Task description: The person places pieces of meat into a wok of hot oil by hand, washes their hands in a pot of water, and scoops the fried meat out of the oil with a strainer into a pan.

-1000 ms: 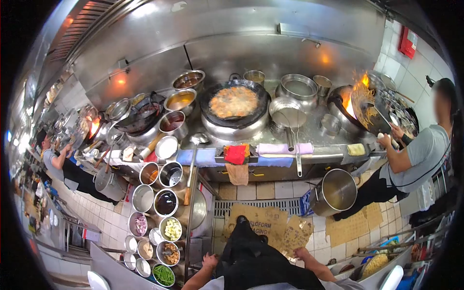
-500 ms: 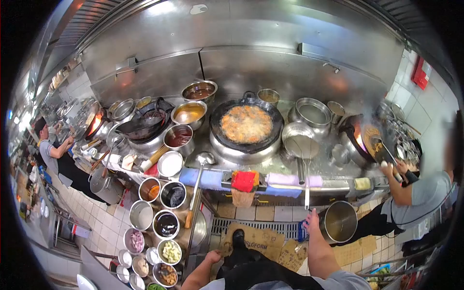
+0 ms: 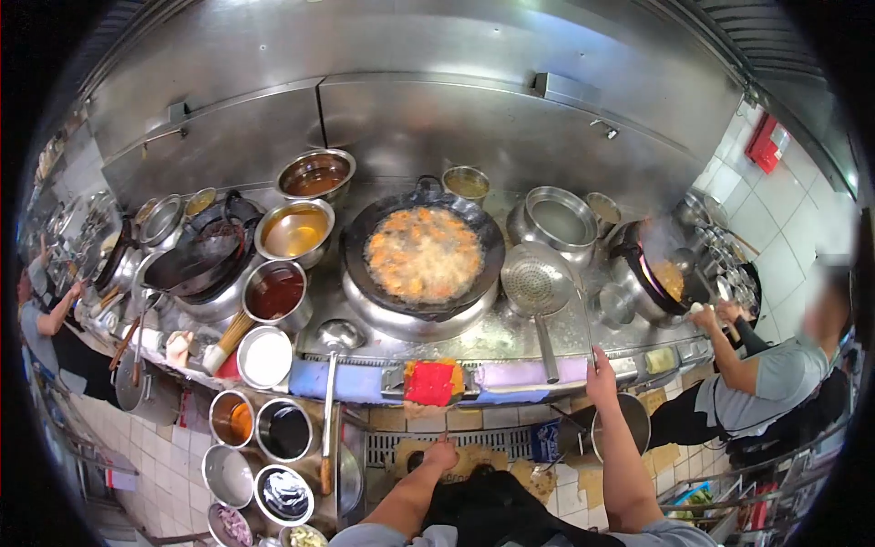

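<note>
My right hand [image 3: 601, 379] is closed around the thin metal handle of a long-handled strainer [image 3: 586, 316], whose head I cannot clearly make out. Just left of it, a perforated skimmer [image 3: 538, 278] rests on the steel range, its handle over the front edge. My left hand [image 3: 442, 454] is low in front of me, fingers curled; something thin seems to stick up from it, too small to name. Ahead, orange pieces of food [image 3: 426, 254] fry in bubbling oil in a large black wok [image 3: 356, 229]. A ladle [image 3: 339, 335] lies left of the wok, its wooden-ended handle toward me.
Sauce and oil bowls [image 3: 295, 232] stand left of the wok, with several ingredient pots [image 3: 283, 428] nearer me. A second wok [image 3: 199, 264] sits further left. Folded cloths [image 3: 339, 381] line the front edge. A co-worker [image 3: 771, 374] cooks at a smoking wok on the right. A tall pot [image 3: 623, 428] stands low right.
My right hand has risen to the range and taken hold of the strainer handle. My left hand has come forward. The view has shifted right, and the perforated skimmer now shows fully.
</note>
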`<state>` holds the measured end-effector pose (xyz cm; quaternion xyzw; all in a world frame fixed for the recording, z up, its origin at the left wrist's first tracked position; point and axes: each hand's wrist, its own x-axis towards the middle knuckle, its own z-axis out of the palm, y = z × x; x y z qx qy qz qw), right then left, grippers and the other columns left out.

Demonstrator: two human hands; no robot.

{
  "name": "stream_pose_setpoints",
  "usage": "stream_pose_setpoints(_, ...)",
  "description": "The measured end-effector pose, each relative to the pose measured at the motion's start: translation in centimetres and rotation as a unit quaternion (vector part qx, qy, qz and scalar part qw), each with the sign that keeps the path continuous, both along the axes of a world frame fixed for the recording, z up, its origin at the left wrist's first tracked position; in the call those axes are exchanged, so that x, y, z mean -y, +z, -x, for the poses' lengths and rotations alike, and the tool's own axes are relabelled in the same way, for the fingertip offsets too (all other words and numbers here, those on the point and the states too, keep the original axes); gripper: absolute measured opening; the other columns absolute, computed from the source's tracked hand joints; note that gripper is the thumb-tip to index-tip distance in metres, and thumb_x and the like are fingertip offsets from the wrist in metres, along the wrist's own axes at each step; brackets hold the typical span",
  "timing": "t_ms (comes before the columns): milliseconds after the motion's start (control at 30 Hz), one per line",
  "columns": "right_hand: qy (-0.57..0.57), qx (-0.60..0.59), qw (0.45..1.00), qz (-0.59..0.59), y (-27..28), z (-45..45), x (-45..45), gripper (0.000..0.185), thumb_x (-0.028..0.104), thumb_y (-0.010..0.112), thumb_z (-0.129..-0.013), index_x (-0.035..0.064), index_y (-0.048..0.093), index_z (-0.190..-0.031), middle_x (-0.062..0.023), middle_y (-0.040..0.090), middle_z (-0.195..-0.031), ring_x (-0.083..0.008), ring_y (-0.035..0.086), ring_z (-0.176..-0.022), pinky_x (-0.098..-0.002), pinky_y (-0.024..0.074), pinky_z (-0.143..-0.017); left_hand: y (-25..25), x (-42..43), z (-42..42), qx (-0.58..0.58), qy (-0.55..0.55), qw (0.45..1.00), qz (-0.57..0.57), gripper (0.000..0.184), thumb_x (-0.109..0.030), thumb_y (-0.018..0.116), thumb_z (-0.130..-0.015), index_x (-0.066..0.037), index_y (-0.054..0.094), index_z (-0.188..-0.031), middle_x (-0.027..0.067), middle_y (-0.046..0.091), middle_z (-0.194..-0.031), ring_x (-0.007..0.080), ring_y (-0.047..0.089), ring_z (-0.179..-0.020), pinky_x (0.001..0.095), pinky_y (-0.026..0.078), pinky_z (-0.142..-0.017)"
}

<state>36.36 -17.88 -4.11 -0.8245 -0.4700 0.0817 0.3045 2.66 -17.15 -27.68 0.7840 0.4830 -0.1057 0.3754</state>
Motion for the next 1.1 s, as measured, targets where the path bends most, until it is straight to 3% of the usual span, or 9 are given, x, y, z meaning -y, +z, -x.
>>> stream_pose_setpoints(200,0.006,-0.105,0.994,-0.033,6.5,-0.5,1.7,0.038,0.008,0.039,-0.084,0.0049,0.035,-0.122,-0.007,0.05,-0.068,-0.0129,0.046,-0.053,-0.0274,0.0391,-0.048,-2.1,-2.9,-7.4,-0.049,-0.003,0.998,-0.037,0.074,-0.029,0.049,-0.073,-0.01,0.013,-0.135,0.0115,0.005,-0.141,0.0333,0.032,-0.12,0.0425,0.037,-0.091)
stream_pose_setpoints(267,0.021,-0.32,0.946,-0.056,7.5,-1.2,2.0,0.038,0.007,0.038,-0.085,0.0053,0.033,-0.122,-0.0025,0.048,-0.07,-0.0066,0.042,-0.049,-0.0211,0.0354,-0.041,-3.0,-3.5,-8.7,-0.054,0.027,0.998,-0.031,0.078,-0.029,0.05,-0.073,-0.011,0.008,-0.136,0.0102,0.003,-0.142,0.0318,0.03,-0.122,0.0424,0.037,-0.091)
stream_pose_setpoints(433,0.077,-0.391,0.917,-0.023,9.7,-1.6,-0.3,0.036,0.009,0.037,-0.087,0.0058,0.033,-0.123,-0.0024,0.048,-0.071,-0.0068,0.04,-0.047,-0.02,0.0336,-0.038,-1.6,-3.2,-10.5,-0.069,0.121,0.988,0.064,0.084,-0.036,0.055,-0.069,-0.012,0.012,-0.135,0.0035,0.008,-0.142,0.0302,0.027,-0.124,0.0462,0.029,-0.097)
stream_pose_setpoints(567,0.113,-0.449,0.886,-0.032,9.1,-1.2,-5.3,0.035,0.01,0.039,-0.088,0.0067,0.035,-0.122,-0.0028,0.048,-0.072,-0.0071,0.039,-0.047,-0.02,0.0311,-0.038,-7.8,-7.0,-12.0,-0.135,0.087,0.972,0.17,0.083,-0.045,0.054,-0.068,-0.011,0.016,-0.135,0.0058,0.015,-0.141,0.0287,0.03,-0.123,0.0427,0.03,-0.098)
stream_pose_setpoints(767,0.128,-0.516,0.844,-0.069,6.1,1.5,-12.4,0.033,0.012,0.039,-0.088,0.0088,0.036,-0.121,-0.0023,0.046,-0.072,-0.0064,0.035,-0.047,-0.0196,0.0298,-0.039,-7.2,-3.1,-6.6,0.048,0.102,0.989,0.098,0.072,-0.052,0.049,-0.071,-0.005,0.037,-0.125,0.015,0.04,-0.127,0.0278,0.039,-0.116,0.0324,0.031,-0.097)
stream_pose_setpoints(900,0.099,-0.549,0.825,-0.094,5.4,3.3,-13.6,0.037,0.011,0.038,-0.088,0.0112,0.033,-0.125,-0.0023,0.047,-0.072,-0.0071,0.035,-0.046,-0.02,0.0302,-0.038,-8.3,4.9,2.2,0.103,0.16,0.967,0.17,0.045,-0.032,0.043,-0.081,-0.009,0.045,-0.119,0.0185,0.046,-0.118,0.0322,0.042,-0.112,0.0338,0.035,-0.093)
stream_pose_setpoints(967,0.098,-0.533,0.835,-0.093,4.5,3.6,-14.0,0.038,0.011,0.038,-0.088,0.0115,0.031,-0.126,-0.0028,0.048,-0.073,-0.0074,0.036,-0.047,-0.0203,0.0305,-0.038,2.5,7.9,4.4,-0.115,0.013,0.973,0.199,0.036,-0.018,0.041,-0.081,-0.005,0.05,-0.113,0.0168,0.05,-0.115,0.0294,0.045,-0.11,0.0325,0.037,-0.089)
stream_pose_setpoints(1033,0.096,-0.501,0.856,-0.084,4.4,3.7,-14.3,0.041,0.011,0.039,-0.088,0.0122,0.03,-0.128,-0.0035,0.05,-0.073,-0.008,0.038,-0.047,-0.021,0.0325,-0.038,9.8,15.0,8.9,0.373,0.252,0.893,0.024,0.029,-0.009,0.042,-0.078,-0.003,0.056,-0.103,0.0133,0.055,-0.108,0.0231,0.051,-0.103,0.0327,0.041,-0.082)
stream_pose_setpoints(1100,0.102,-0.476,0.869,-0.084,3.9,3.5,-14.6,0.04,0.011,0.039,-0.088,0.0122,0.031,-0.127,-0.0036,0.05,-0.073,-0.008,0.038,-0.047,-0.0211,0.0333,-0.038,12.3,17.0,8.0,0.324,0.511,0.787,0.12,0.025,-0.008,0.045,-0.076,-0.003,0.059,-0.095,0.0114,0.057,-0.102,0.0182,0.052,-0.099,0.031,0.041,-0.079)
